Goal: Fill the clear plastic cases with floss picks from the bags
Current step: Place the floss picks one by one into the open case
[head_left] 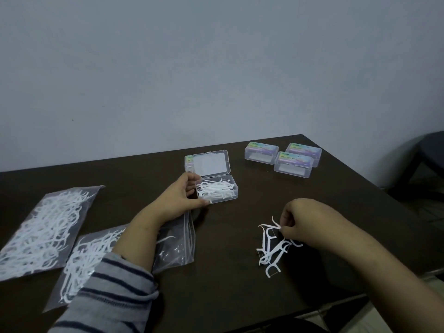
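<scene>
Nearest, a striped grey sleeve (pixel 108 292) lying over an opened zip bag (pixel 134 251) of floss picks; beside it, a second, fuller bag (pixel 45 227). Right hand (pixel 305 222) curled, pinching one pick from a loose pile of floss picks (pixel 272 248) on the dark table (pixel 216 296). Left hand (pixel 179 197) gripping the open clear case (pixel 217 188), partly filled. Farther back, three closed cases (pixel 284 156) clustered together.
</scene>
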